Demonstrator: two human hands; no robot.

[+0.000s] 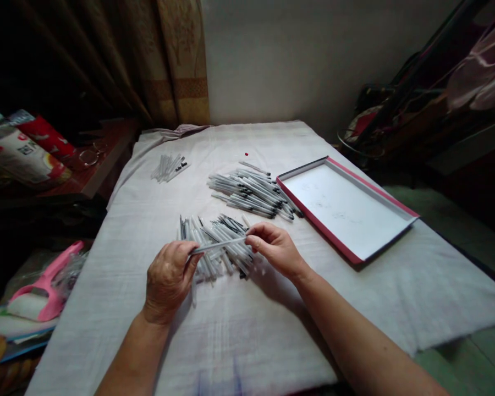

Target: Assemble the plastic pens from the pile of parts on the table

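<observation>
A slim, pale pen (219, 245) is stretched level between my two hands, above the near pile. My left hand (169, 280) pinches its dark left end between thumb and fingers. At the right end, the thumb and fingertips of my right hand (278, 252) close on the tip. Beneath them lies a loose pile of clear pen barrels and dark refills (208, 267), partly covered by my hands. Farther back is a heap of pens with dark ends (253, 192). Several clear pieces, some with black ends (167, 168), lie at the back left.
A shallow red-edged box lid (317, 228) with a white inside sits on the right of the cloth-covered table (119, 330). A tiny red piece (246, 154) lies at the back. Left of the table are a jar (22, 154), glasses (91, 155) and a pink-handled object (49, 283).
</observation>
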